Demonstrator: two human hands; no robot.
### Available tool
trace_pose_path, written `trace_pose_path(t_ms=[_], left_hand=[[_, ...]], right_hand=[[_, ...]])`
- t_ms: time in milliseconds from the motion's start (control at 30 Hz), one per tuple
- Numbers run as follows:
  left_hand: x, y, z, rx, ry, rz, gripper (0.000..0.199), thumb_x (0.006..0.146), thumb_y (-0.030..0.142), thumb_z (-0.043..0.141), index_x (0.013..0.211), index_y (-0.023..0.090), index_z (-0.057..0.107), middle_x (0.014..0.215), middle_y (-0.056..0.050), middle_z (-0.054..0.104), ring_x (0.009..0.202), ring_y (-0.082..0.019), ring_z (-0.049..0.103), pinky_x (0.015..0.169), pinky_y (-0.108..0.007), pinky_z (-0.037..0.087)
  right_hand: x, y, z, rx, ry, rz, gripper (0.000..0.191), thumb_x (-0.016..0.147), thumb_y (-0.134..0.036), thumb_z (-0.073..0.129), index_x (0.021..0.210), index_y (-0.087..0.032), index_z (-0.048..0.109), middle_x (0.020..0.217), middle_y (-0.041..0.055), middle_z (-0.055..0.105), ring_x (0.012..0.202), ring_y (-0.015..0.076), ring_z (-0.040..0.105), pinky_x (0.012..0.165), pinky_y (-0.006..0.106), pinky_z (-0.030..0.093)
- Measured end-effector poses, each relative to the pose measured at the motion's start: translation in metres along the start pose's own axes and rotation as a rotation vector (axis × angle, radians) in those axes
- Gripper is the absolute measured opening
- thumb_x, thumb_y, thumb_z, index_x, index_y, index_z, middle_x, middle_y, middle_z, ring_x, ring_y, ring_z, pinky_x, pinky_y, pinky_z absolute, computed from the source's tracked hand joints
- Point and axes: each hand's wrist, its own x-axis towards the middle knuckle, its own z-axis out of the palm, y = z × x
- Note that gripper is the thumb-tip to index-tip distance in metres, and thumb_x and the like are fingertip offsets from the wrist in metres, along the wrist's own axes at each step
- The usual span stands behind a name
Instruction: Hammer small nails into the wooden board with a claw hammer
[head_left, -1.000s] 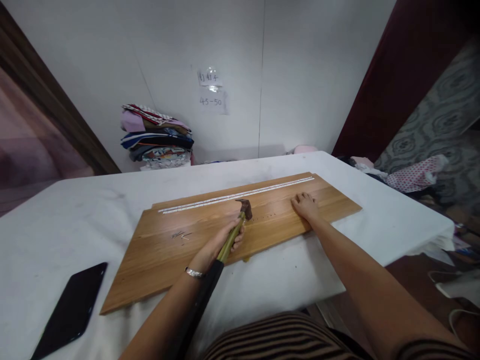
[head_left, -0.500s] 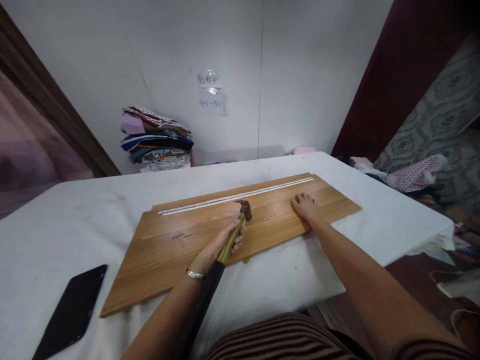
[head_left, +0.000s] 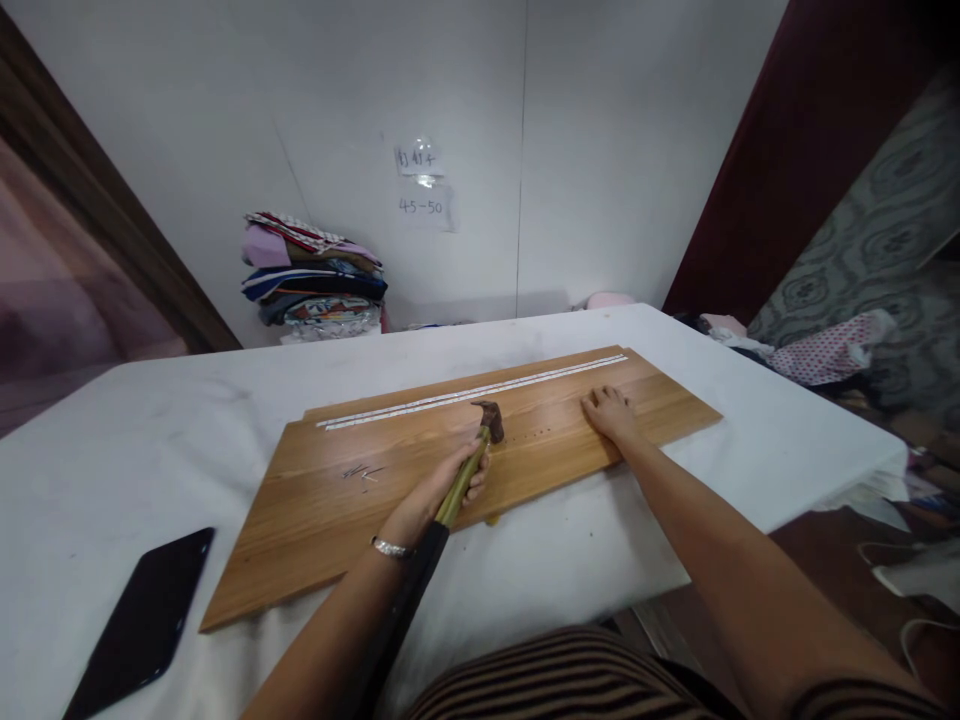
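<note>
My left hand [head_left: 437, 487], with a silvery bracelet at the wrist, is closed around the handle of a claw hammer [head_left: 459, 488]. The rusty hammer head [head_left: 491, 422] is over the middle of a wood-grain board [head_left: 292, 530]. Just right of the head, a row of small dark dots [head_left: 532, 435] runs along the board; whether they are nail heads or holes I cannot tell. My right hand [head_left: 611, 412] rests on the board's right part, fingers spread and holding nothing. Several loose nails [head_left: 361, 473] lie on the left part of the board.
Two pale measuring strips [head_left: 472, 393] run along the board's far side. A black phone [head_left: 150, 615] lies left of the board on the white-covered table [head_left: 247, 395]. Folded clothes [head_left: 315, 275] are stacked against the wall, near taped paper notes [head_left: 424, 205].
</note>
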Motion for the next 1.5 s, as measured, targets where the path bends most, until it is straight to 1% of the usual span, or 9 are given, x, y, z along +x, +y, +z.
trace_pose_path(t_ms=[233,467,700,833,1000,1133,1267,1367,1500], left_hand=[[0.0001,0.0000,-0.0010,0.006,-0.024,0.014,0.047,0.085,0.065,0.055,0.079,0.019,0.049,0.056,0.007,0.041,0.039,-0.006,0.037,0.036,-0.016,0.026],[0.0025,-0.0016,-0.0020,-0.012,-0.011,0.006,0.046,0.086,0.064,0.055,0.080,0.019,0.050,0.056,0.007,0.042,0.039,-0.007,0.038,0.036,-0.016,0.026],[0.0021,-0.0020,-0.0033,-0.033,-0.058,0.037,0.045,0.087,0.063,0.057,0.080,0.019,0.049,0.057,0.007,0.042,0.039,-0.006,0.039,0.036,-0.016,0.025],[0.0015,-0.0012,-0.0023,-0.031,-0.038,0.028,0.044,0.088,0.062,0.055,0.079,0.019,0.049,0.056,0.007,0.042,0.038,-0.006,0.038,0.036,-0.016,0.026],[0.0008,-0.0005,-0.0014,-0.034,-0.035,0.002,0.044,0.086,0.062,0.057,0.079,0.020,0.049,0.056,0.007,0.042,0.039,-0.006,0.038,0.036,-0.016,0.026],[0.0009,-0.0005,-0.0022,-0.029,-0.047,0.026,0.046,0.088,0.064,0.054,0.078,0.019,0.049,0.056,0.007,0.041,0.039,-0.006,0.035,0.035,-0.016,0.025],[0.0016,-0.0009,-0.0030,-0.018,-0.032,0.021,0.045,0.089,0.062,0.053,0.078,0.020,0.049,0.055,0.007,0.040,0.039,-0.006,0.036,0.036,-0.016,0.026],[0.0019,-0.0009,-0.0029,-0.010,-0.014,-0.002,0.045,0.087,0.063,0.054,0.077,0.020,0.048,0.054,0.007,0.040,0.039,-0.006,0.036,0.036,-0.016,0.027],[0.0004,-0.0002,-0.0028,-0.007,-0.024,0.010,0.046,0.086,0.065,0.056,0.079,0.019,0.049,0.055,0.007,0.041,0.038,-0.006,0.038,0.036,-0.016,0.026]], right_hand=[[0.0010,0.0004,0.0007,-0.005,-0.003,-0.002,0.047,0.101,-0.043,0.030,0.123,-0.017,0.063,0.140,0.0168,0.056,0.133,0.0292,0.045,0.110,0.046,0.030],[0.0010,0.0010,0.0017,-0.004,0.008,0.000,0.046,0.101,-0.045,0.030,0.120,-0.019,0.064,0.138,0.0155,0.057,0.133,0.0291,0.046,0.110,0.046,0.031],[0.0009,0.0006,0.0010,-0.003,0.008,-0.001,0.046,0.101,-0.044,0.030,0.120,-0.019,0.063,0.137,0.0154,0.058,0.133,0.0291,0.045,0.110,0.047,0.031],[0.0001,-0.0004,-0.0005,-0.003,0.003,0.000,0.045,0.101,-0.044,0.030,0.119,-0.019,0.064,0.137,0.0155,0.058,0.132,0.0292,0.046,0.109,0.046,0.031],[-0.0008,-0.0016,-0.0014,-0.004,0.005,0.005,0.046,0.101,-0.043,0.029,0.120,-0.018,0.063,0.137,0.0160,0.058,0.133,0.0291,0.046,0.110,0.047,0.031],[-0.0006,-0.0017,-0.0011,-0.004,0.002,0.003,0.046,0.101,-0.044,0.030,0.120,-0.019,0.064,0.137,0.0154,0.058,0.132,0.0288,0.046,0.109,0.046,0.031],[-0.0005,-0.0017,-0.0013,-0.005,0.002,0.003,0.046,0.101,-0.043,0.030,0.120,-0.019,0.064,0.137,0.0164,0.058,0.133,0.0295,0.045,0.109,0.046,0.031],[-0.0006,-0.0018,-0.0014,-0.002,0.000,0.001,0.046,0.101,-0.043,0.031,0.121,-0.018,0.064,0.138,0.0162,0.058,0.133,0.0293,0.045,0.109,0.046,0.030],[-0.0011,-0.0020,-0.0010,0.001,0.001,0.007,0.047,0.101,-0.043,0.029,0.121,-0.018,0.063,0.139,0.0162,0.058,0.134,0.0295,0.044,0.110,0.047,0.030]])
